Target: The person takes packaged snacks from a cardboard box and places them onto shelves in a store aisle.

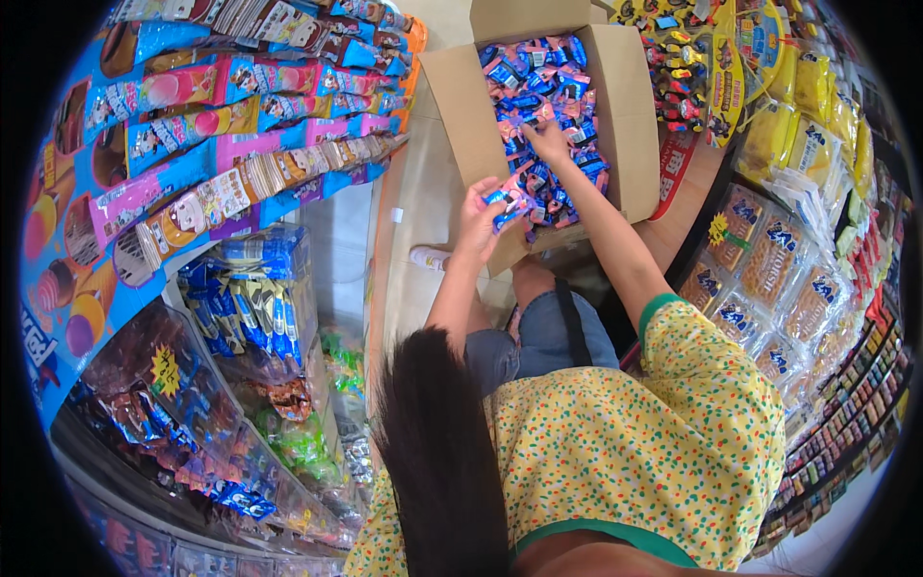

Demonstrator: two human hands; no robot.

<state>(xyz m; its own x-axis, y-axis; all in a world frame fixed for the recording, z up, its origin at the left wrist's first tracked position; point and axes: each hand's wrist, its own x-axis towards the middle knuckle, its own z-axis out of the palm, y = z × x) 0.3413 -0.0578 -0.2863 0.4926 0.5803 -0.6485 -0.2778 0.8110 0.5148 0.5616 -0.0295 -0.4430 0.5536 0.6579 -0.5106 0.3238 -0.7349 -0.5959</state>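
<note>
An open cardboard box (634, 122) stands in front of me, filled with small blue-and-pink wrapped snack packets (537, 79). My left hand (482, 220), at the box's near left side, is closed around some of these packets (513, 203). Inside the box, my right hand (548, 142) reaches down among the packets, its thumb and fingertips at one of them. Whether that packet is gripped or only touched cannot be told.
To the left, a blue display rack holds long wrapped snacks (195, 209), with clear candy bins (245, 324) below. On the right are hanging yellow toy packs (721, 79) and packaged biscuits (771, 252). A red sign (678, 173) lies beside the box.
</note>
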